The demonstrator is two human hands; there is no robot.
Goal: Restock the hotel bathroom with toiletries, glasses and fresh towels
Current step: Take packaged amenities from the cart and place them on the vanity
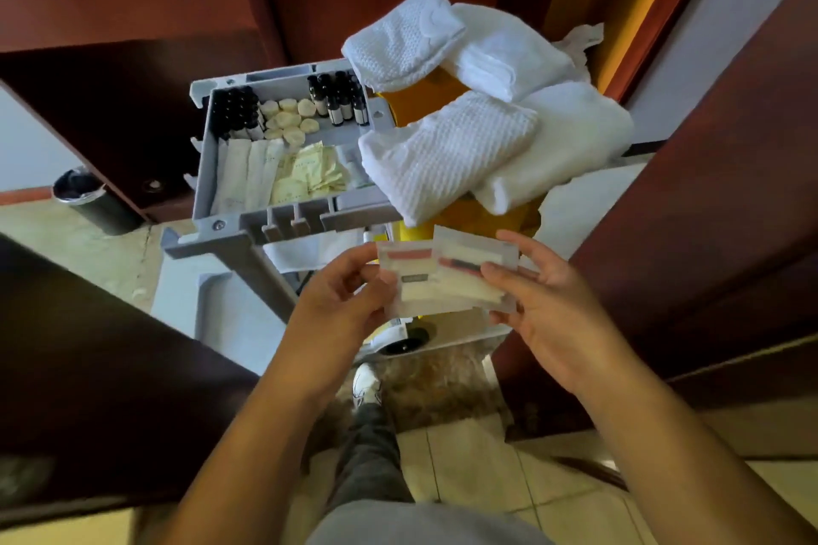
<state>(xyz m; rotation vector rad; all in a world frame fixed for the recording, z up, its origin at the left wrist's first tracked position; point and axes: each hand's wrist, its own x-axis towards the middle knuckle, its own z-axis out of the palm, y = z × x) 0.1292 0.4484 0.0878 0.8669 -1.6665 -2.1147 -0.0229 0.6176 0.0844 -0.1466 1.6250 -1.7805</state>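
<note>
Both hands hold flat clear toiletry packets in front of me, below the cart. My left hand (343, 301) pinches one packet (409, 268) with a red stripe. My right hand (544, 305) grips the overlapping second packet (476, 261) by its right edge. Beyond them stands the grey housekeeping cart tray (201, 155), filled with dark small bottles (338, 100), round pale soaps (287, 119) and flat paper sachets (305, 175). Folded white towels (447, 146) are piled on the cart's right side over a yellow bag.
Dark red wooden doors and panels close in on the left (110, 111) and right (717, 199). A small lined bin (90, 201) stands on the floor at left. My leg and white shoe (367, 385) are on the tiled floor below the cart.
</note>
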